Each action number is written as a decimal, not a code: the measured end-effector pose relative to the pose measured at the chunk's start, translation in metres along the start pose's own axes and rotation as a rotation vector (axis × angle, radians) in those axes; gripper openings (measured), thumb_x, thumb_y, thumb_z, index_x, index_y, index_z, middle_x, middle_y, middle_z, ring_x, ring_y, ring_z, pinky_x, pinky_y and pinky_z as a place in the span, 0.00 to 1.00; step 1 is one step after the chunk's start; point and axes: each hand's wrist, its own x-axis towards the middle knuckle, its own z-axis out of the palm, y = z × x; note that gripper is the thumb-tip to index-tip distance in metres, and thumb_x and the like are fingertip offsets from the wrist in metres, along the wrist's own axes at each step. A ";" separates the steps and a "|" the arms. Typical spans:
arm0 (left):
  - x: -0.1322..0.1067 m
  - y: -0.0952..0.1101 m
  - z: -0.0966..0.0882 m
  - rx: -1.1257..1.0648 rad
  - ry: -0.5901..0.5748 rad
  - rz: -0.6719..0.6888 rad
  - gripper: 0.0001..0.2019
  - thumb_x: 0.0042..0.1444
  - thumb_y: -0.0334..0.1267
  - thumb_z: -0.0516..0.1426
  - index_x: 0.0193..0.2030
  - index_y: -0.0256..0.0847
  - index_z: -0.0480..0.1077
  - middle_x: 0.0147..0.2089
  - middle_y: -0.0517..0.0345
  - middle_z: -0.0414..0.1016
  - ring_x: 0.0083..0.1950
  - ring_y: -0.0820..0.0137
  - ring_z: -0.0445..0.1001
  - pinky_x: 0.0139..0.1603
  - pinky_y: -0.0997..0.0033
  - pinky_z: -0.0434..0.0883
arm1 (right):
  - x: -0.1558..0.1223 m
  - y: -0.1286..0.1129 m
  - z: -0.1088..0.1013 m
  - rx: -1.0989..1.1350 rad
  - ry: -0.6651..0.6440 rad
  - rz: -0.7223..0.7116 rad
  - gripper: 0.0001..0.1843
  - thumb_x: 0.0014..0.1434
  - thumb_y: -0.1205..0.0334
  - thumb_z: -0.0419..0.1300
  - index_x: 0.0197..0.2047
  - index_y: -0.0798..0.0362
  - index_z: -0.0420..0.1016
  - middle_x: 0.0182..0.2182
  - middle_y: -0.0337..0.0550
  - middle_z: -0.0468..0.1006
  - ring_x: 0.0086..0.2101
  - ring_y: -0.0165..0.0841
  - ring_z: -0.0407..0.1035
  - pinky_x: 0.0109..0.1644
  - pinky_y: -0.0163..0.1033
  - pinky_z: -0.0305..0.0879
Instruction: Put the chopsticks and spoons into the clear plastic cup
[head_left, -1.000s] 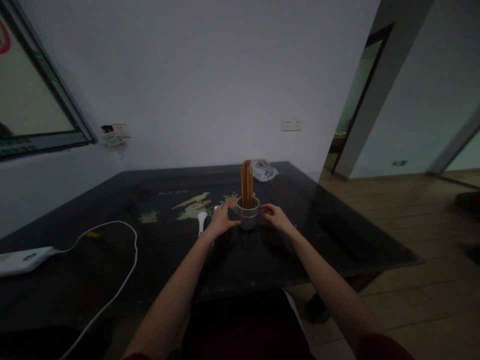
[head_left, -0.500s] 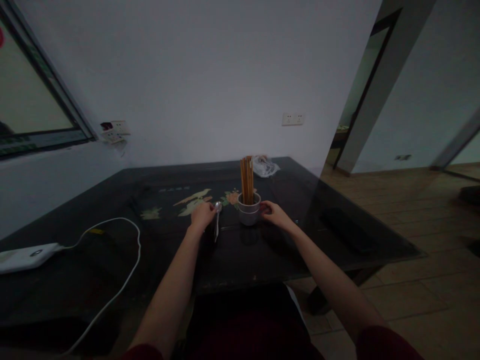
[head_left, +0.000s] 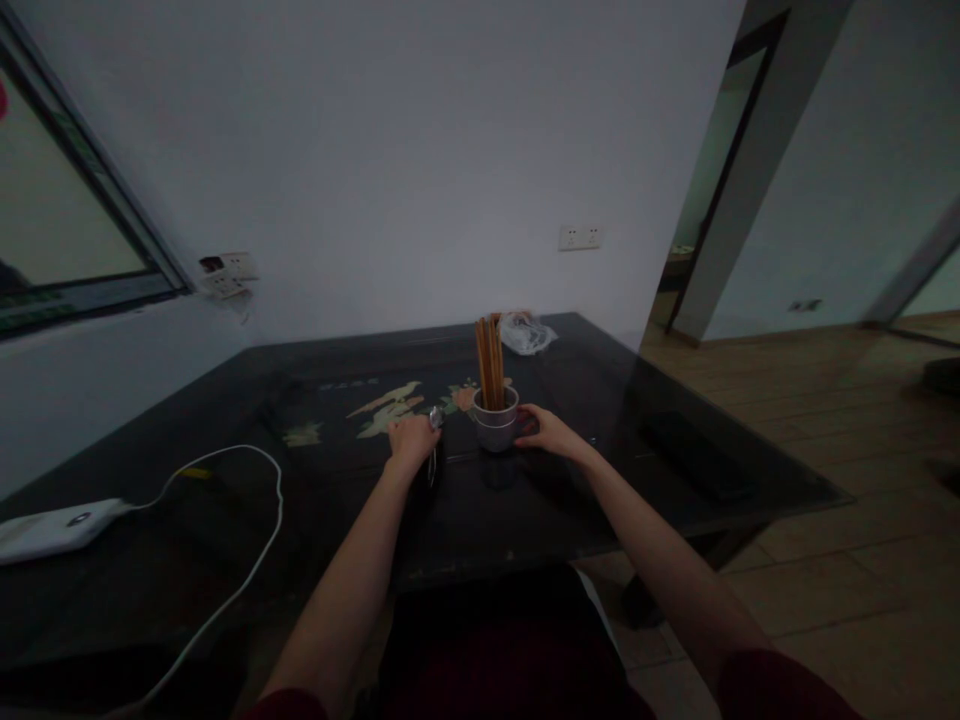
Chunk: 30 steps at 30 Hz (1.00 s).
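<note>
My left hand (head_left: 411, 437) is closed on a metal spoon (head_left: 436, 418). The spoon's rounded end shows past the fingers at the upper right, and a thin part of it runs down beside the hand toward the dark tabletop. Right of it stands a grey metal cup (head_left: 496, 430), upright, holding a bunch of wooden chopsticks (head_left: 490, 362). At the cup's right side is my right hand (head_left: 546, 435), thumb and fingers curved and apart. Its fingertips reach the cup's edge; whether they press on it I cannot tell.
The dark table (head_left: 570, 510) has a bird-and-flower picture (head_left: 390, 408) on its top. Behind the cup lies a clear plastic bag (head_left: 527, 333). A dark flat object (head_left: 697, 455) rests at the right. A white device (head_left: 60, 530) with a white cable (head_left: 280, 500) is at the left.
My left hand has moved slightly right and turned over the spoon, covering more of it. My right hand's fingers have spread and come closer to the cup. The chopsticks lean slightly more left.
</note>
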 end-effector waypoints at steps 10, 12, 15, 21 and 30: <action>0.011 -0.011 0.005 -0.255 -0.037 -0.031 0.13 0.51 0.48 0.55 0.33 0.41 0.74 0.38 0.48 0.78 0.42 0.56 0.75 0.43 0.62 0.64 | -0.001 -0.002 0.000 -0.035 -0.005 -0.018 0.35 0.38 0.66 0.72 0.51 0.56 0.68 0.42 0.48 0.75 0.36 0.33 0.70 0.41 0.41 0.68; 0.013 -0.013 0.004 -0.355 -0.028 -0.026 0.11 0.51 0.46 0.56 0.32 0.40 0.73 0.36 0.49 0.78 0.39 0.60 0.75 0.38 0.67 0.64 | -0.001 -0.001 0.000 -0.033 -0.002 -0.013 0.35 0.37 0.66 0.72 0.51 0.56 0.68 0.42 0.47 0.75 0.37 0.33 0.70 0.41 0.40 0.68; 0.015 -0.014 -0.001 -0.492 0.063 -0.008 0.09 0.51 0.42 0.57 0.29 0.40 0.73 0.32 0.52 0.78 0.36 0.64 0.75 0.36 0.70 0.64 | -0.001 0.000 0.001 -0.030 -0.006 0.006 0.36 0.38 0.64 0.72 0.52 0.56 0.67 0.43 0.48 0.75 0.37 0.33 0.70 0.40 0.40 0.68; 0.010 -0.008 -0.012 -0.916 0.134 0.006 0.06 0.46 0.39 0.59 0.27 0.38 0.72 0.27 0.55 0.77 0.33 0.66 0.75 0.35 0.71 0.66 | -0.001 -0.001 0.005 -0.071 0.015 -0.023 0.38 0.37 0.61 0.72 0.52 0.56 0.67 0.41 0.47 0.75 0.37 0.34 0.70 0.43 0.41 0.67; 0.004 0.000 -0.023 -1.470 -0.015 -0.104 0.17 0.35 0.44 0.65 0.33 0.38 0.73 0.33 0.54 0.77 0.34 0.68 0.74 0.30 0.74 0.66 | -0.004 -0.013 0.017 -0.050 0.071 -0.066 0.40 0.36 0.60 0.73 0.53 0.56 0.65 0.47 0.51 0.73 0.44 0.39 0.68 0.48 0.45 0.65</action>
